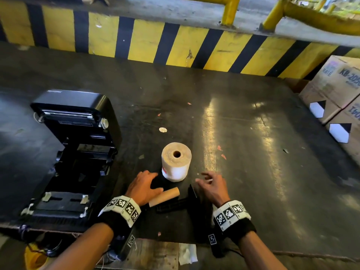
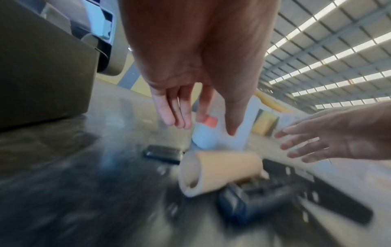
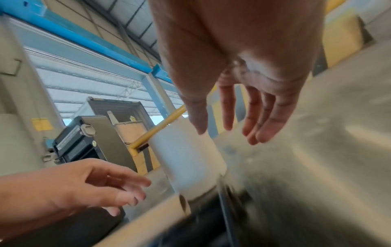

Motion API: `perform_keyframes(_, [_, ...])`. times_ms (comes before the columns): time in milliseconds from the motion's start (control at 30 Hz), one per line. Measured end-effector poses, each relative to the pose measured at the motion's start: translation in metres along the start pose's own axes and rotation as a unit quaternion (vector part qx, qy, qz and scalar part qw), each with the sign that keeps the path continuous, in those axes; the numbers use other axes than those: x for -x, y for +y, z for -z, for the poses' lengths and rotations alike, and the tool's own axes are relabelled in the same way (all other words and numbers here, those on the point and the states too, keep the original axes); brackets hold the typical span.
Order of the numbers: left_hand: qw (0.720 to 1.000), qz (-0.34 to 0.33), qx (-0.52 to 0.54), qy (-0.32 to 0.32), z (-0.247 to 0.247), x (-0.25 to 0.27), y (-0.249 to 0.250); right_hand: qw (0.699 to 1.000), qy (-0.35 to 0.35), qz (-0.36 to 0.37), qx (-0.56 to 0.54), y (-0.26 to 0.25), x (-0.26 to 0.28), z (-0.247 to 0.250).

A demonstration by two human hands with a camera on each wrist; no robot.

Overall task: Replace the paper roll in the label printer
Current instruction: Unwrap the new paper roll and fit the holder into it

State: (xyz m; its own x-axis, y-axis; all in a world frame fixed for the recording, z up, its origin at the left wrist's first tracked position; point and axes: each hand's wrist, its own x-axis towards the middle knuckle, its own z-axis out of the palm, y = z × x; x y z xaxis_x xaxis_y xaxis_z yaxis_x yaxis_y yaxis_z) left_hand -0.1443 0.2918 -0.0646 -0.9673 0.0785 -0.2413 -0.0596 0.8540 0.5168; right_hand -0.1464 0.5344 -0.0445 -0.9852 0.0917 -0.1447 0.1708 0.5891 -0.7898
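1. On the upper cardboard box (image 1: 335, 82) at your far right, you can read "KB-205", cut off by the frame edge, with a partial word ending "RATE" to its left.
2. On the lower cardboard box (image 1: 350, 117) you see upside-down digits, roughly "1941".
3. The mark on the printer lid (image 1: 58, 91) is too small for you to read.

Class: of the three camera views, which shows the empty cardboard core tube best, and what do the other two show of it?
The head view: the cardboard core tube lies whole and sharp on the table, beside the left hand. The left wrist view shows its open end, close but blurred. The right wrist view shows only a blurred stretch at the bottom edge.
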Motion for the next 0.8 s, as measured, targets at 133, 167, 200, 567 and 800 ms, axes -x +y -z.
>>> perform_keyframes(133, [0.977, 0.038, 0.208, 0.019, 0.016, -0.017, 0.019, 0.989, -0.021, 0.149, 0.012, -0.043, -0.023, 0.000])
perform_keyframes(167, [0.970, 0.022, 0.242, -0.010, 0.019, -0.019, 0.024, 0.986, -0.058, 0.152, 0.046, -0.052, -0.028, -0.006])
perform_keyframes(200, [0.964, 0.005, 0.262, -0.040, 0.021, -0.020, 0.028, 0.982, -0.095, 0.143, 0.081, -0.060, -0.030, -0.012])
perform_keyframes(567, [0.949, 0.078, 0.303, 0.044, 0.021, -0.028, 0.012, 0.995, -0.070, 0.043, -0.064, -0.057, -0.039, -0.018])
perform_keyframes(800, [0.820, 0.190, 0.539, -0.015, 0.032, -0.009, 0.036, 0.940, -0.114, 0.020, -0.322, -0.065, 0.004, 0.005])
